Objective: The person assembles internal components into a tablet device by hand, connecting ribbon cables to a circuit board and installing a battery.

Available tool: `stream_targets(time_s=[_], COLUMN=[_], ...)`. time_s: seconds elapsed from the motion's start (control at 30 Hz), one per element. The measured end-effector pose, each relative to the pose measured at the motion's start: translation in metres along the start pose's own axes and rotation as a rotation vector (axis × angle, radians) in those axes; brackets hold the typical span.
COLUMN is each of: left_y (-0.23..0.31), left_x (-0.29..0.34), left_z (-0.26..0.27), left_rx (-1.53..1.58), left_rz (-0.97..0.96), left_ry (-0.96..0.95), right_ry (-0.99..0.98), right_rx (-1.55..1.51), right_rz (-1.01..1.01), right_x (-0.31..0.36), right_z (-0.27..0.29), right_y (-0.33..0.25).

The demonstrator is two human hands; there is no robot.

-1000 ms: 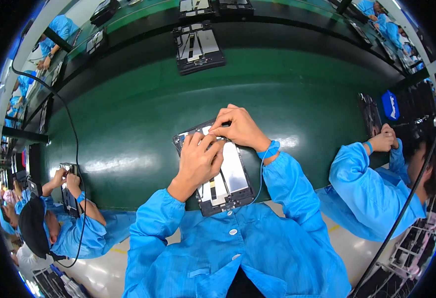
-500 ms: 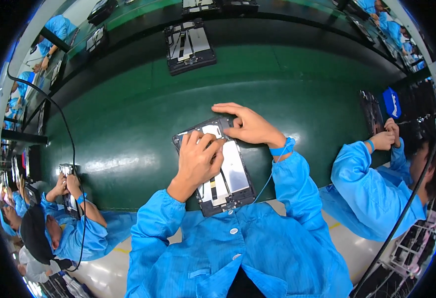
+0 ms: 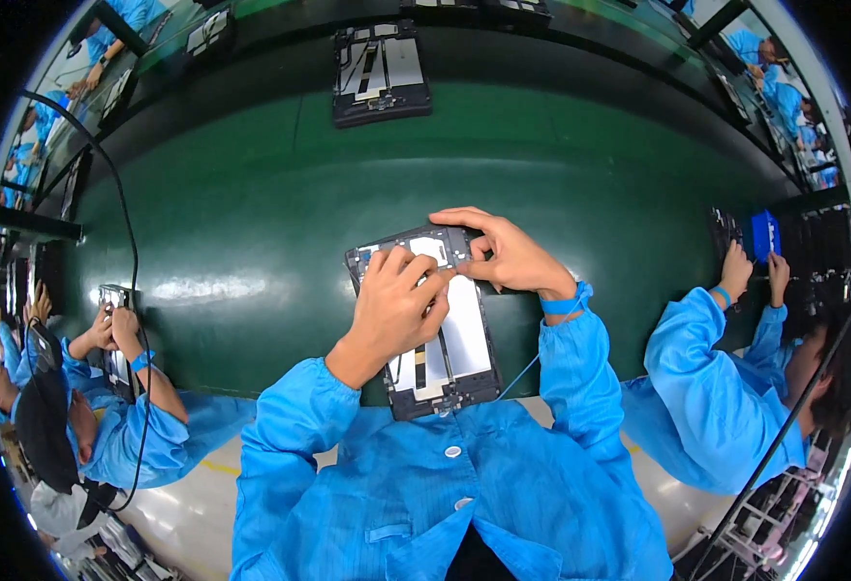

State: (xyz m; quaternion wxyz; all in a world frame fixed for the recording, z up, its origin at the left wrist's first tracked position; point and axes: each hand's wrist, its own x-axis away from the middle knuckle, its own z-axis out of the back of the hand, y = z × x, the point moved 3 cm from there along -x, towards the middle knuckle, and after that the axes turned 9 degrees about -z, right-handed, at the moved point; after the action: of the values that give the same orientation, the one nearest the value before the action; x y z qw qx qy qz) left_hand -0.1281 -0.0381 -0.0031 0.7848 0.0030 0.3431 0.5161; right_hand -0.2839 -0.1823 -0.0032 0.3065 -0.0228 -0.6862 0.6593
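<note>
An opened tablet (image 3: 465, 324) lies tilted at the table's near edge in front of me, its silver battery, black frame and inner parts showing. My left hand (image 3: 391, 305) is over its upper middle, fingers bent and pressed down onto the inner parts; what lies under the fingertips is hidden. My right hand (image 3: 512, 254) holds the tablet's upper right corner, with the index finger stretched along the top edge and the thumb on the inner side. Round my right wrist is a blue strap (image 3: 568, 300) with a thin cord.
Another opened tablet (image 3: 380, 73) lies at the far side of the green table (image 3: 251, 184). Co-workers in blue sit on the left (image 3: 144, 431) and right (image 3: 716, 378), hands on their own devices. A blue box (image 3: 765, 235) stands at the right. A black cable (image 3: 120, 194) hangs at left.
My right thumb and fingers have closed in on the tablet's upper right corner, nearer my left fingertips. The view has shifted slightly. At right, the co-worker's hands have moved apart.
</note>
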Motion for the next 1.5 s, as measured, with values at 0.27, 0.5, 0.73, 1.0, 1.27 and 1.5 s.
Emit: stream_targets(time_s=[0.27,0.5,0.73,1.0,1.27,1.5], left_y=[0.000,-0.002,-0.004,-0.001,0.004,0.011], left_x=[0.001,0.003,0.008,0.025,0.068,0.099], left_z=[-0.001,-0.003,-0.004,0.017,0.040,0.065], left_rx=[0.026,0.044,0.061,0.205,0.221,0.083], left_rz=[0.012,0.017,0.024,0.110,0.237,0.207], left_ry=[0.002,0.002,0.050,0.062,0.189,0.130], right_ry=[0.019,0.054,0.077,0.049,0.101,0.501], right_rx=[0.014,0.039,0.035,0.039,-0.138,-0.058], right_rz=[0.006,-0.020,-0.006,-0.046,-0.051,0.165], right_x=[0.000,0.001,0.000,0.000,0.003,-0.005], right_z=[-0.002,-0.005,-0.005,-0.005,-0.005,0.000], right_y=[0.009,0.006,0.006,0.003,0.000,0.018])
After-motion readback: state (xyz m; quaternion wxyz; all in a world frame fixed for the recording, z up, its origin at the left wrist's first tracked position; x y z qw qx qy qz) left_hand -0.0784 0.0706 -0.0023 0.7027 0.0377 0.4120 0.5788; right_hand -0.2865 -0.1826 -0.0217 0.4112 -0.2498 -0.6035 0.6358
